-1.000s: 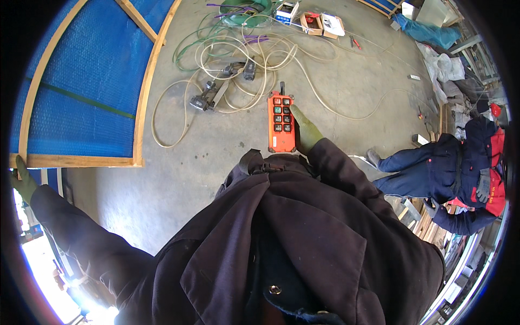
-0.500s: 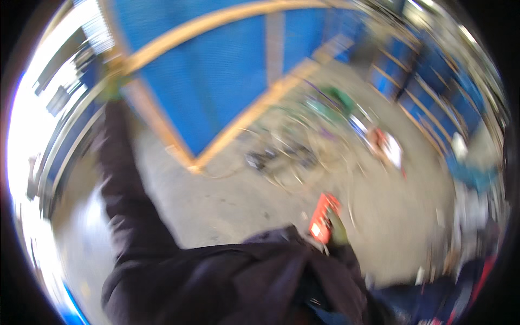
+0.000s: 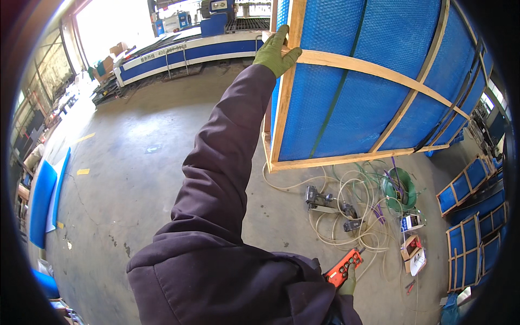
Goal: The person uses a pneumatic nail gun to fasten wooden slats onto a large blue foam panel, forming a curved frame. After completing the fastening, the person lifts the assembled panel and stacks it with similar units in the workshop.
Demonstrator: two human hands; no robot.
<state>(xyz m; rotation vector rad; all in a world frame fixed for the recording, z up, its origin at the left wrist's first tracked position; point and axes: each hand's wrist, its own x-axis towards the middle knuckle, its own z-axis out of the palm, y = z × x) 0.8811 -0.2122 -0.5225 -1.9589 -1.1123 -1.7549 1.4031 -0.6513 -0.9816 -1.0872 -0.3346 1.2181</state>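
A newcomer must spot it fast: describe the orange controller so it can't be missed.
From the big blue-wrapped crate, look down past the tangled pale hose to the gloved right hand. It holds the controller. Unlike the red tool on the floor, it is oblong, bright orange and hand-held.

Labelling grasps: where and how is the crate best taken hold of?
Probably the crate's corner post, coming from the person's left, where the left grip is: this wooden bar is narrow and stands at an outer edge, so fingers could wrap it. The blue panels are broad, with little to grasp.
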